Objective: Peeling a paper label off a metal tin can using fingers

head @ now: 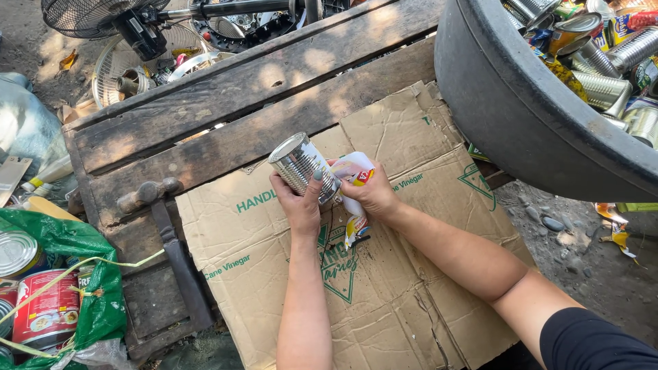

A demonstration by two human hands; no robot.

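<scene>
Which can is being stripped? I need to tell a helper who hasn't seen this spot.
Find the flattened cardboard on the wooden platform. Above it, the left hand grips a bare silver can while the right hand pulls its paper label; other cans lie in the tub.

Shiny bare tin can (299,164), tipped on its side with the closed end pointing up-left, held just above the flattened cardboard sheet (384,288) near its top edge. Its white paper label (353,179) is half peeled off, dangling right.

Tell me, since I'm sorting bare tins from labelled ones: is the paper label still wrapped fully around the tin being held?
No: the tin shows bare metal, and the right hand holds the label beside it.
</scene>
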